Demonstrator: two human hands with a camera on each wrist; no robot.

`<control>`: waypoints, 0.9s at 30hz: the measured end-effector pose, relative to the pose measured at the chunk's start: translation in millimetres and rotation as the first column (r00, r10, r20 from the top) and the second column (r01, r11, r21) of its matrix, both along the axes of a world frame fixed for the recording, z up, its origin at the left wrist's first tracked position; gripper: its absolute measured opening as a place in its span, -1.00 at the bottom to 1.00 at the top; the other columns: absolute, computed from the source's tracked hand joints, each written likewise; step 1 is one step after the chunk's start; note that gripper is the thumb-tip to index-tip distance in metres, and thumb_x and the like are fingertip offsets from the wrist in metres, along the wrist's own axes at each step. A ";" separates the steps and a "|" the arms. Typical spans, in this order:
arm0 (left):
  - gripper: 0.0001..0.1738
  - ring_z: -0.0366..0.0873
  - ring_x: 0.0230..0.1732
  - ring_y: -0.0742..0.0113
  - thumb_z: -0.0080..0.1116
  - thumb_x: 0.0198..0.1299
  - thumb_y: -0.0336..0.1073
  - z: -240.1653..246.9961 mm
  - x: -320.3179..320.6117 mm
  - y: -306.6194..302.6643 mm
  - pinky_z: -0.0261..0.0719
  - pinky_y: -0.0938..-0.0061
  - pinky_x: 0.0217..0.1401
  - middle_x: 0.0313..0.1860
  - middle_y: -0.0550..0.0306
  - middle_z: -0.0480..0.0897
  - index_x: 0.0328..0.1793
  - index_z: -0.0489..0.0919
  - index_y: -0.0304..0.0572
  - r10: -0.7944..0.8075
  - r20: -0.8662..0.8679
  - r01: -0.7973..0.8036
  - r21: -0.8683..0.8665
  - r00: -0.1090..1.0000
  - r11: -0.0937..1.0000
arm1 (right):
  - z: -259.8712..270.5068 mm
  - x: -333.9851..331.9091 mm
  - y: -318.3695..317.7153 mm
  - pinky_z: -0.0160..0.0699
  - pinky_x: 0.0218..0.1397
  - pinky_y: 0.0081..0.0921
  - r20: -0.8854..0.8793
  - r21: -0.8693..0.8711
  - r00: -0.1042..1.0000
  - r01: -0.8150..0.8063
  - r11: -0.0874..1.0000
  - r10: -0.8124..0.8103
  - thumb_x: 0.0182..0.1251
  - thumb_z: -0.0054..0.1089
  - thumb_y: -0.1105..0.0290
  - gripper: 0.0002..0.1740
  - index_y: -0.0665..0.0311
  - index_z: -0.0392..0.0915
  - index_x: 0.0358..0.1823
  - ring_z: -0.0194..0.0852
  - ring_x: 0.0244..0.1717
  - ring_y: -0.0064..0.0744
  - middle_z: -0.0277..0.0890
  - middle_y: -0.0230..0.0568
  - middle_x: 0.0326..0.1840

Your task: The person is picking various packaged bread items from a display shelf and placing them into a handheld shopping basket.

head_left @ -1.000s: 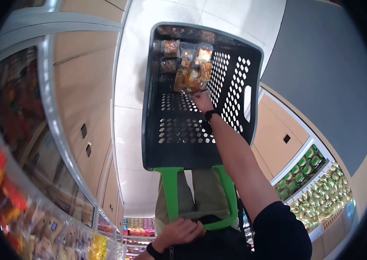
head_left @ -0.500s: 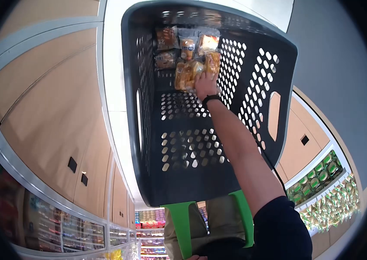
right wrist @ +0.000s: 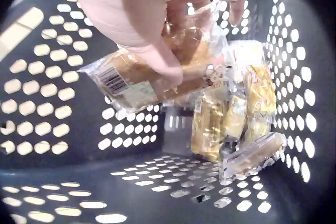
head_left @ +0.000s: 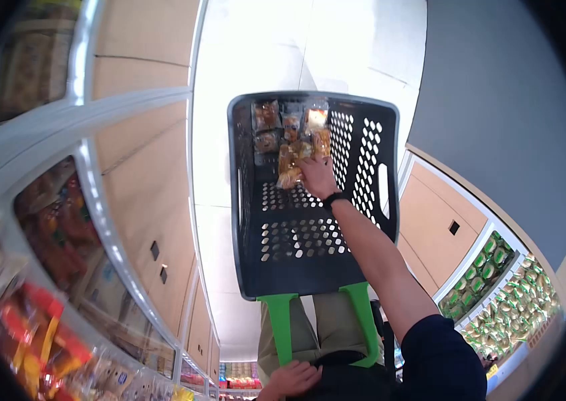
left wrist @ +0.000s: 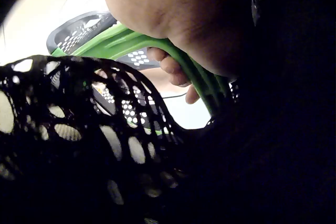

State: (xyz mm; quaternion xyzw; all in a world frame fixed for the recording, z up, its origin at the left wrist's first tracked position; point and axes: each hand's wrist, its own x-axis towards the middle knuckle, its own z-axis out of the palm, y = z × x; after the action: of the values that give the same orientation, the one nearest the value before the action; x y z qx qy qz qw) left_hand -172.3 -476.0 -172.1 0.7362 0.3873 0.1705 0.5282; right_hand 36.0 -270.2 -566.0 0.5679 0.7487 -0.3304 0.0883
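Inside the dark basket (head_left: 309, 277), my right hand (head_left: 318, 175) reaches in over a group of wrapped breads (head_left: 287, 155). In the right wrist view, its thumb lies across a bread in clear plastic (right wrist: 134, 79) with a barcode, and it grips this bread above the basket floor. Several more wrapped breads, including a narrow roll (right wrist: 257, 155), lie below and beyond it. My left hand (head_left: 293, 377) holds the green handle (head_left: 281, 334) near my body. Its fingers (left wrist: 170, 65) curl round the handle in the left wrist view.
Pale floor (head_left: 256, 53) surrounds the basket. Wooden cabinets (head_left: 146, 187) and product shelves run along the left. On the right stand a grey counter (head_left: 483, 87) and shelves of green-marked packs (head_left: 477, 274). Perforated basket walls (right wrist: 39, 103) surround the right hand.
The head view came closer to the basket, then drew back. My right hand has shifted toward the near side of the bread pile, where a bread now sticks out beside it.
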 end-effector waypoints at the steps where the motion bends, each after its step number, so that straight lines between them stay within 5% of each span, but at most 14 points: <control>1: -0.80 0.44 -0.45 0.52 0.34 0.11 -0.29 6.3 1.9 1.5 0.34 0.56 -0.41 -0.52 0.36 0.39 -0.12 0.69 -0.03 -0.004 -0.007 0.004 0.023 1.000 1.000 | 21.6 1.5 3.1 0.14 0.36 0.02 -0.064 0.033 0.998 0.020 0.999 -0.018 0.12 0.27 0.47 -0.52 -0.01 0.59 0.13 0.39 0.29 -0.25 0.57 -0.44 0.13; 3: -0.73 0.53 -0.41 0.41 0.43 0.00 -0.28 23.4 6.1 2.2 0.45 0.46 -0.39 -0.45 0.31 0.55 -0.14 0.71 -0.08 -0.045 -0.081 0.035 -0.125 0.996 0.992 | 76.0 -0.4 11.4 0.20 0.36 -0.07 -0.288 0.089 0.954 0.114 0.990 -0.084 0.05 0.24 0.58 -0.50 0.03 0.58 0.08 0.39 0.28 -0.21 0.57 -0.44 0.14; 7: -0.75 0.56 -0.46 0.35 0.37 0.24 -0.20 43.2 22.6 5.4 0.52 0.43 -0.37 -0.42 0.27 0.64 -0.02 0.73 -0.11 0.161 -0.211 -0.202 -0.191 0.964 0.960 | 224.2 -1.4 43.4 0.27 0.36 -0.16 -0.550 0.207 0.835 0.139 0.968 -0.002 -0.03 0.24 0.66 -0.48 0.07 0.60 0.03 0.39 0.26 -0.18 0.58 -0.43 0.12; 9: -0.58 0.64 -0.29 0.35 0.31 0.31 -0.22 62.5 27.3 26.4 0.61 0.48 -0.20 -0.24 0.19 0.70 0.25 0.60 -0.19 0.373 -0.378 -0.529 -0.539 0.847 0.655 | 297.0 -6.4 40.8 0.34 0.35 -0.18 -0.620 0.305 0.784 0.215 0.928 0.022 -0.08 0.25 0.69 -0.47 0.09 0.63 -0.01 0.41 0.25 -0.15 0.59 -0.42 0.10; 10: -0.51 0.63 -0.18 0.34 0.22 0.39 -0.19 67.6 27.4 35.2 0.63 0.46 -0.11 -0.11 0.13 0.68 0.37 0.48 -0.20 0.580 -0.319 -0.636 -0.592 0.749 0.495 | 328.2 -9.5 37.3 0.39 0.31 -0.16 -0.645 0.350 0.763 0.253 0.902 0.036 -0.11 0.28 0.68 -0.47 0.09 0.65 -0.02 0.44 0.21 -0.16 0.60 -0.42 0.09; 11: -0.44 0.63 -0.06 0.33 0.13 0.47 -0.15 72.6 24.3 43.1 0.64 0.45 -0.02 0.02 0.08 0.65 0.49 0.35 -0.21 0.755 -0.267 -0.689 -0.652 0.599 0.315 | 354.2 -10.5 30.8 0.39 0.31 -0.16 -0.654 0.363 0.755 0.258 0.895 0.048 -0.11 0.28 0.68 -0.47 0.09 0.65 -0.02 0.44 0.21 -0.16 0.60 -0.42 0.09; 13: -0.41 0.57 0.13 0.27 -0.08 0.58 -0.04 86.3 7.2 61.3 0.66 0.33 0.09 0.23 -0.02 0.53 0.57 0.19 -0.17 0.912 -0.075 -0.586 -0.787 0.404 0.195 | 403.3 -14.8 20.5 0.43 0.28 -0.15 -0.713 0.510 0.678 0.324 0.797 0.180 -0.11 0.32 0.66 -0.47 0.09 0.64 -0.01 0.46 0.17 -0.20 0.60 -0.42 0.09; 15: -0.41 0.54 0.19 0.27 -0.23 0.61 0.06 130.4 8.2 87.6 0.70 0.29 0.10 0.27 -0.04 0.50 0.56 0.21 -0.15 0.917 0.040 -0.609 -0.736 0.398 0.297 | 453.0 -15.2 4.3 0.45 0.27 -0.14 -0.734 0.535 0.644 0.355 0.766 0.214 -0.08 0.33 0.65 -0.50 0.09 0.65 -0.03 0.47 0.14 -0.24 0.60 -0.42 0.08; 20: -0.49 0.64 0.11 0.38 0.12 0.49 -0.31 210.7 24.7 100.4 0.73 0.50 0.02 0.14 0.05 0.61 0.49 0.29 -0.14 0.961 0.123 -0.591 -0.767 0.248 0.251 | 541.5 -13.1 -29.7 0.45 0.28 -0.12 -0.741 0.611 0.561 0.336 0.717 0.368 -0.04 0.32 0.61 -0.55 0.08 0.67 -0.04 0.43 0.17 -0.24 0.58 -0.44 0.12; 27: -0.55 0.65 0.08 0.40 0.31 0.31 -0.45 257.4 37.2 62.3 0.64 0.53 0.11 0.07 0.05 0.68 0.30 0.48 -0.19 0.945 0.242 -0.737 -0.594 0.218 0.322 | 598.9 1.5 -60.5 0.45 0.32 -0.13 -0.700 0.647 0.605 0.312 0.696 0.380 -0.06 0.21 0.69 -0.41 0.09 0.67 0.08 0.40 0.23 -0.14 0.56 -0.35 0.16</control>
State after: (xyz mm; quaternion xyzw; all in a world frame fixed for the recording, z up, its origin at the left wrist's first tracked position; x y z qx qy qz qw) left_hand -135.0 -413.7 85.3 0.2004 0.5793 0.5662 0.5511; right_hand 37.5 -330.7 33.0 0.3299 0.7839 -0.2252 -0.4753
